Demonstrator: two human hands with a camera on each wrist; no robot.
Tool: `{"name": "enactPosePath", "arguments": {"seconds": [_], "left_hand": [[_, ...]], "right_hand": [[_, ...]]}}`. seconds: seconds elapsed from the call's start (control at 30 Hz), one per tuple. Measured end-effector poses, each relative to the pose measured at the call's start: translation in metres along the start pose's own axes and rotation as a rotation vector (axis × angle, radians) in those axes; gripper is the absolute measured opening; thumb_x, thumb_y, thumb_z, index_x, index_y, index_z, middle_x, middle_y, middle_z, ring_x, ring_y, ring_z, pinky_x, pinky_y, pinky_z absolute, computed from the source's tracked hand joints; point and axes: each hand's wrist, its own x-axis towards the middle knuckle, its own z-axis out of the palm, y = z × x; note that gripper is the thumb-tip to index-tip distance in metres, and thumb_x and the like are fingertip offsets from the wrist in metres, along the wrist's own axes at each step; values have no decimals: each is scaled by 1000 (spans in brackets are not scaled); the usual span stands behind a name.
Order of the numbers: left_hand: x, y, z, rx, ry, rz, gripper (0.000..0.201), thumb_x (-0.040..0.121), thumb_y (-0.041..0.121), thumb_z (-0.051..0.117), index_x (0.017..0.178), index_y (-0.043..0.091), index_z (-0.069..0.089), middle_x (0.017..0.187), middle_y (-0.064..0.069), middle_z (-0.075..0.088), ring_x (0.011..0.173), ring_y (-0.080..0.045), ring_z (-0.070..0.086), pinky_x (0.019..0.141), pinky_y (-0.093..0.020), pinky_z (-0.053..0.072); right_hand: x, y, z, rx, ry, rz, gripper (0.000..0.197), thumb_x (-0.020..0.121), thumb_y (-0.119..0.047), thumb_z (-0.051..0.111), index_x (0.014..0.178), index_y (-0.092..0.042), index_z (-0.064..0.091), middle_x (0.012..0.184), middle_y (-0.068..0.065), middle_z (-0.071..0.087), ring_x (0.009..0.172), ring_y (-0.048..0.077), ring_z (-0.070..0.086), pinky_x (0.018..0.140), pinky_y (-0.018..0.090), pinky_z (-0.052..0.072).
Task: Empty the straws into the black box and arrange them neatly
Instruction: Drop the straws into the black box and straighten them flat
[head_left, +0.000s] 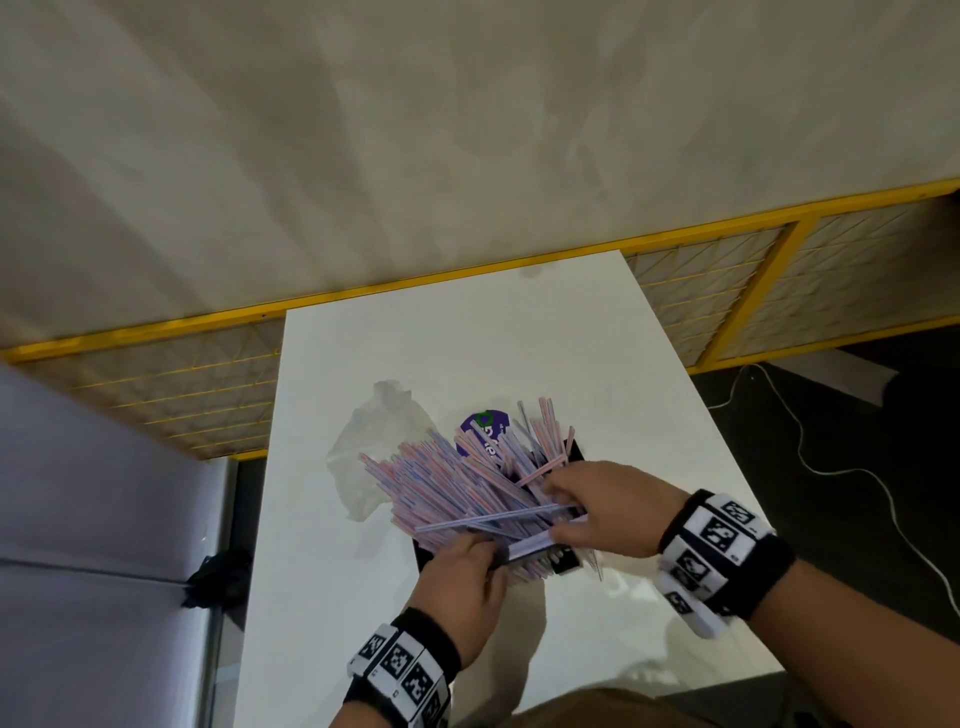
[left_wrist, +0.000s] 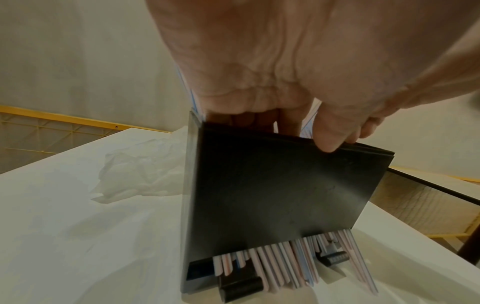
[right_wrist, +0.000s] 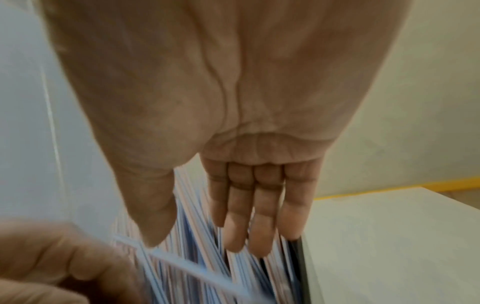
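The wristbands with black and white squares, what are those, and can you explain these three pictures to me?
No machine here: a person works bare-handed. Those wristbands sit where small wrist cameras are worn. One picture comes from a head camera looking down; the other two look along each hand at its fingers. On the white table stands a black box crammed with pink and blue striped straws, a crumpled clear bag beside it. The left hand pinches the box's near wall, thumb outside, fingers inside. The right hand pushes straight fingers into the straws, holding nothing.
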Motion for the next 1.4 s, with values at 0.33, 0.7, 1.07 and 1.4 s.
{"name": "enactPosePath", "arguments": {"seconds": [0.33, 0.7, 1.07, 1.4], "left_hand": [[15, 12, 1, -46, -67, 12, 31, 102, 44, 43, 128, 34, 57, 112, 11, 59, 101, -8, 52, 87, -25, 43], [32, 24, 9, -54, -251, 32, 34, 109, 40, 31, 130, 29, 54, 121, 4, 64, 110, -15, 57, 84, -22, 37], [32, 22, 8, -19, -263, 19, 41, 109, 45, 27, 137, 28, 51, 124, 0, 65, 112, -19, 58, 94, -31, 45], [33, 17, 13, 4, -254, 25, 48, 107, 50, 24, 143, 29, 47, 135, 0, 63, 123, -20, 57, 101, -29, 43]], "right_hand": [[-50, 74, 37, 464, 183, 360, 4, 94, -38, 65, 98, -36, 65, 91, -16, 69, 82, 3, 66, 78, 25, 53], [-6, 87, 132, 1269, 34, 746, 24, 97, -3, 61, 117, -10, 49, 84, 16, 64, 63, 26, 59, 55, 27, 43], [-11, 76, 135, 713, 44, 594, 50, 100, -31, 61, 53, -16, 57, 57, 0, 63, 50, 14, 55, 52, 24, 38], [-25, 89, 136, 447, -136, 663, 6, 89, -27, 63, 86, -22, 62, 75, -2, 68, 66, 16, 62, 63, 26, 49]]}}
